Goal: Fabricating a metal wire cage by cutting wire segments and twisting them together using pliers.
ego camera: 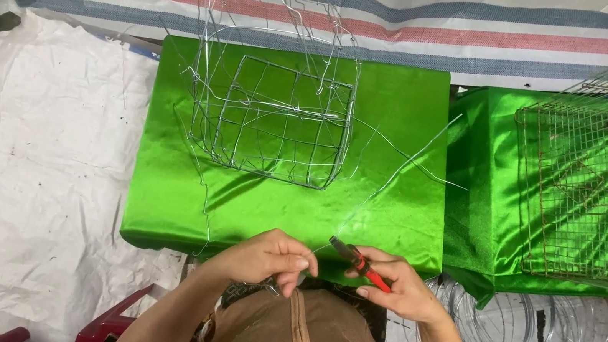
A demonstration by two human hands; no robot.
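My left hand point(268, 258) pinches a thin silver wire point(396, 176) at the near edge of a green satin-covered block point(164, 177). The wire runs from my fingers up and right across the block. My right hand point(398, 285) grips red-handled pliers point(360, 264), whose dark jaws point up-left toward the wire beside my left fingertips. A partly built wire cage frame point(277, 117) stands on the block's far half, with loose wire ends rising above it.
A second green-covered block point(481, 208) at the right carries a rusty wire mesh cage point(599, 192). Coils of wire point(508, 335) lie on the floor under my right forearm. White sheeting point(27, 160) covers the floor at left; striped tarpaulin point(445, 26) runs behind.
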